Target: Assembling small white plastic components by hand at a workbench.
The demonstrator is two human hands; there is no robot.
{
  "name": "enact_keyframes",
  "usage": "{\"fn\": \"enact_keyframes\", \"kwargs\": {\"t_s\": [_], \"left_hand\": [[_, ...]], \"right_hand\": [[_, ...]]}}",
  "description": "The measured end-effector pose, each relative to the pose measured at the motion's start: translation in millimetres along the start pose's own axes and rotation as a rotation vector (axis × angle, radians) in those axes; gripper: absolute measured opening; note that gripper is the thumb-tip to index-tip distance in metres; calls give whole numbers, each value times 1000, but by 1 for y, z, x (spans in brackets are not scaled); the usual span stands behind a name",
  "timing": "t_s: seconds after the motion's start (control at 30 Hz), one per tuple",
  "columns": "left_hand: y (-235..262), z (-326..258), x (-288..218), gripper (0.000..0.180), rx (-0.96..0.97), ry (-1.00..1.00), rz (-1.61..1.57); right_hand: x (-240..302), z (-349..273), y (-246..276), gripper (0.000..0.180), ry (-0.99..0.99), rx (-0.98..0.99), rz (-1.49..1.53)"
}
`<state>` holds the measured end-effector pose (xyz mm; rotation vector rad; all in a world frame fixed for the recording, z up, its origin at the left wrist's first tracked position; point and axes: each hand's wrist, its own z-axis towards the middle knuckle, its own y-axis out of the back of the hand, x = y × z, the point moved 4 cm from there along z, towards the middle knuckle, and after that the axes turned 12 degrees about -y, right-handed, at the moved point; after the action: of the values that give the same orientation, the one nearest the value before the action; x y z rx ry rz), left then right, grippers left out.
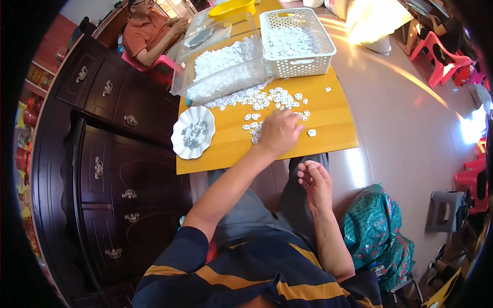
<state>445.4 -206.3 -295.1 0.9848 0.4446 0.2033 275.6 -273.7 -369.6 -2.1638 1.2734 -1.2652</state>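
Over the front part of the yellow wooden table point(221, 162) my left hand point(280, 133) is held palm down, fingers bent together among small white pieces with dark holes point(254, 117). Its fingertips are partly hidden, so what they hold cannot be made out. Just off the table's front edge, above my lap, my right hand point(317, 187) is turned up with thumb and fingers pinched; anything between them is too small to name. One white piece point(311, 133) lies alone right of my left hand. A white scalloped dish point(178, 140) with small grey bits stands at the left edge.
Behind the loose pieces stand a clear plastic bin point(179, 82) and a white perforated basket point(328, 60), both holding white pieces. A yellow basin point(232, 8) is farther back. Dark drawers point(110, 149) flank the left, where another person point(149, 33) sits. A green bag point(374, 226) rests at right.
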Motion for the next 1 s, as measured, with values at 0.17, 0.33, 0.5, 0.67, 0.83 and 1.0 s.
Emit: {"fn": "enact_keyframes", "kwargs": {"t_s": [0.17, 0.33, 0.5, 0.67, 0.83, 1.0], "left_hand": [[-2, 15, 23, 14, -24, 15, 87], [-13, 18, 31, 10, 34, -33, 126], [-15, 19, 28, 8, 3, -115, 207], [-9, 16, 27, 10, -60, -89, 126], [17, -7, -9, 11, -96, 112, -284], [17, -51, -49, 11, -25, 246, -664]], "right_hand": [[3, -3, -2, 16, -13, 9, -2], [4, -3, -4, 15, -22, 8, -6], [2, -4, -4, 15, -26, 13, 2], [0, -4, -6, 14, -63, 33, 14], [1, -3, -4, 15, -29, 28, 32], [-3, -2, -10, 16, 48, 51, 61]]}}
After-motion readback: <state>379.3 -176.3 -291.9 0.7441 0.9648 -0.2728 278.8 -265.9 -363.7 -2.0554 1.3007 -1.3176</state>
